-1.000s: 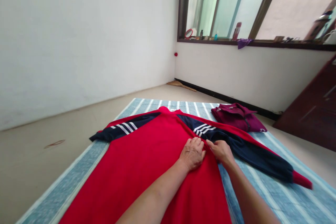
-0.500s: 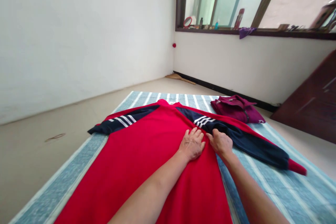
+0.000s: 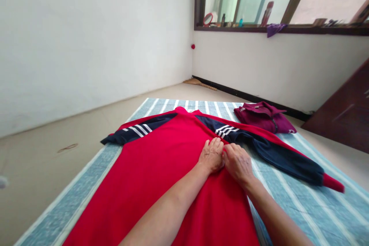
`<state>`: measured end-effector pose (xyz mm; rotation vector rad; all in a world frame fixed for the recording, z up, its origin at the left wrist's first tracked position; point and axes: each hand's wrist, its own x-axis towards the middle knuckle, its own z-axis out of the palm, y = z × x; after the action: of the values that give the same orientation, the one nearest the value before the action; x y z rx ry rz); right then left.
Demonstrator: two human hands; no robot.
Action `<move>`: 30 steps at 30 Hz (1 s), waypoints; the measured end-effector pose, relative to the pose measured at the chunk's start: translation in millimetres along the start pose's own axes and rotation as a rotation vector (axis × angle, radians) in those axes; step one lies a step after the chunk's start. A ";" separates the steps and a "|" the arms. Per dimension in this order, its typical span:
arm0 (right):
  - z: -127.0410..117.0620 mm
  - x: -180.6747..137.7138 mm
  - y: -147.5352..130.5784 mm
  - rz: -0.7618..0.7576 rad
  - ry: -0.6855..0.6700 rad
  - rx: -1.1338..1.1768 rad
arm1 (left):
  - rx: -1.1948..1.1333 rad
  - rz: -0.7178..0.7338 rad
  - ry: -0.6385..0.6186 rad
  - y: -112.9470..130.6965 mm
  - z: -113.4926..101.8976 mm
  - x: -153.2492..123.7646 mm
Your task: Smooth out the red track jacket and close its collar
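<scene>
A red long-sleeved top (image 3: 155, 177) with navy sleeves and white stripes lies spread out, its collar at the far end. My left hand (image 3: 211, 154) rests on the red fabric near the right armpit, fingers stretched out and lying flat. Close against it, my right hand (image 3: 238, 162) has curled fingers pinching the top's side edge just below the sleeve. The right sleeve (image 3: 282, 161) reaches out towards the right and ends in a red cuff. Under my right fingers, the gripped cloth is mostly hidden.
A blue-and-white striped mat (image 3: 300, 196) lies beneath the top. At its far right sits a folded maroon garment (image 3: 263, 118). A thin loop (image 3: 67, 148) is on the floor at left. Small items, including a red-rimmed mirror (image 3: 208, 19), line the windowsill (image 3: 245, 29).
My right hand has moved left, up against my left hand, and the top's side edge has come in with it. My left hand stays almost in place. The view has shifted slightly.
</scene>
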<state>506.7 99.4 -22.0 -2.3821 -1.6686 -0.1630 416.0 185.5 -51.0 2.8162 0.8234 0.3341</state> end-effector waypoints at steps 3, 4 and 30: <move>11.6 -5.1 -0.3 -0.102 0.032 0.063 | -0.016 -0.032 -0.012 -0.2 -2.5 -1.9; 15.8 -6.2 1.5 -0.114 0.044 0.082 | -0.017 -0.050 -0.005 0.0 -3.7 -2.4; 45.3 41.6 4.3 0.165 0.073 0.549 | -0.122 -0.108 -0.177 -5.6 -23.6 -5.3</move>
<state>523.3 147.2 -57.3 -2.0481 -1.2674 0.2083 402.5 190.0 -30.7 2.6305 0.8791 0.1129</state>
